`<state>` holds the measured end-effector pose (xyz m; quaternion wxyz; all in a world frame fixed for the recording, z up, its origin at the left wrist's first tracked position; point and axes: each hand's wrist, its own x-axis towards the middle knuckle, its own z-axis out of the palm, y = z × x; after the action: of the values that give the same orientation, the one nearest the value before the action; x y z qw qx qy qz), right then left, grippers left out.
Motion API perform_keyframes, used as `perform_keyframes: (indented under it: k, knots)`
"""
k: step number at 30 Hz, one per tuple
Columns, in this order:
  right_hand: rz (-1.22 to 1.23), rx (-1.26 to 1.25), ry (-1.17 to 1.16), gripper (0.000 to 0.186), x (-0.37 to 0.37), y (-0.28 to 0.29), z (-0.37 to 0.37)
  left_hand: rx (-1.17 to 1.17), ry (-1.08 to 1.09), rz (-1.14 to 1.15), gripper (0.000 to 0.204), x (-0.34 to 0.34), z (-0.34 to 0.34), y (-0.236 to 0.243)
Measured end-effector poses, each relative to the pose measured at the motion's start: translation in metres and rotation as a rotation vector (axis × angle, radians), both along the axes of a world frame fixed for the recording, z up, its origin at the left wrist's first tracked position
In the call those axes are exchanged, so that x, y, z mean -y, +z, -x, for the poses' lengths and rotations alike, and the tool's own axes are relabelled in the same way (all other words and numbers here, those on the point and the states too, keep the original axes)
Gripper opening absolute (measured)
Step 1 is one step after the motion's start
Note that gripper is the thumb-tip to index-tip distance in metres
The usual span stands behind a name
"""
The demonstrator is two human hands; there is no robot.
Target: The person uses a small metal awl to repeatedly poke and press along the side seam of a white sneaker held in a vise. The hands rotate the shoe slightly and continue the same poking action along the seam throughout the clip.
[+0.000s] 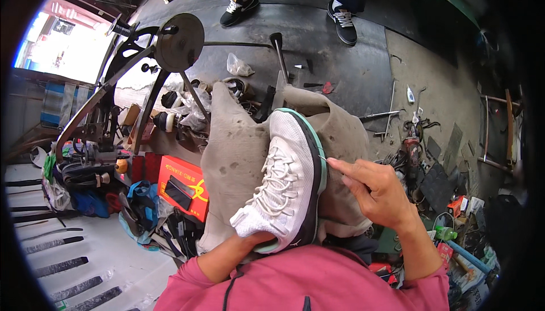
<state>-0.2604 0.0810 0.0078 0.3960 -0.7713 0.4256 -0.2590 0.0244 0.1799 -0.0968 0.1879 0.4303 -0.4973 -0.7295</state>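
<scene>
A white lace-up sneaker with a black and mint-green sole lies across my lap, its toe pointing away from me. My left hand reaches into the shoe's opening; its fingers are hidden inside. At the right edge of the sole, my right hand is closed in a pinch. From its fingertips a thin, pale, needle-like piece meets the seam between upper and sole. Beneath the shoe, a worn grey-brown cloth with stains and small holes covers my knees.
A black cast-metal machine with a round wheel stands at the left. Beside my left knee is an orange-red box with a dark flat object on it. Tools and scraps, including a grinder, litter the right floor. Another person's dark shoes are ahead.
</scene>
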Motion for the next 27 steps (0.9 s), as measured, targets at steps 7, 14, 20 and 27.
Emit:
perform_keyframes:
  k: [7, 14, 20, 27]
  knots:
    - [-0.087, 0.014, -0.002, 0.044, -0.005, 0.003, -0.003, 0.033, 0.003, 0.094, 0.064, 0.002, 0.0, 0.015]
    - [-0.11, 0.057, -0.029, 0.042, -0.008, -0.002, -0.005, -0.188, 0.203, -0.123, 0.063, -0.013, -0.008, -0.01]
    - [-0.089, 0.064, -0.044, 0.043, -0.008, 0.0, -0.003, 0.04, 0.102, 0.021, 0.065, -0.013, -0.007, -0.017]
    - [-0.086, 0.05, -0.037, 0.044, -0.005, 0.001, -0.003, -0.021, 0.058, -0.096, 0.066, -0.007, -0.007, -0.003]
